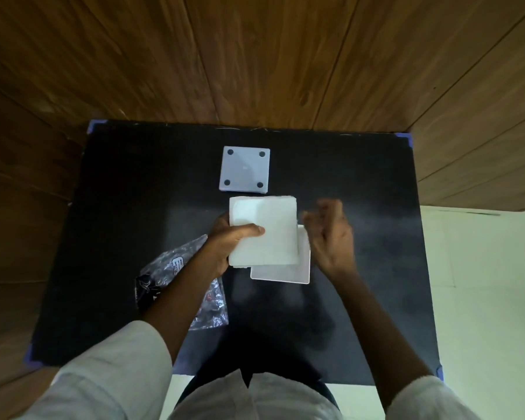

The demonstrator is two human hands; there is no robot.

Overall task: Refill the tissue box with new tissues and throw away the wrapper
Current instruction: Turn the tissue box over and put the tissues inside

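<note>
My left hand point(229, 237) grips a thick white stack of tissues point(273, 234) by its left edge, thumb on top, holding it above the table. Partly under the stack sits the white open tissue box point(288, 272), only its lower right corner showing. My right hand point(331, 234) hovers just right of the stack with fingers spread and blurred, holding nothing. The box's square white base panel point(244, 169), with four dark round feet, lies flat farther back. The crumpled clear plastic wrapper point(176, 274) lies on the table under my left forearm.
Everything rests on a black table point(119, 192) with blue tape at its corners. Brown wood panel walls stand behind and to the left. A pale floor shows to the right of the table.
</note>
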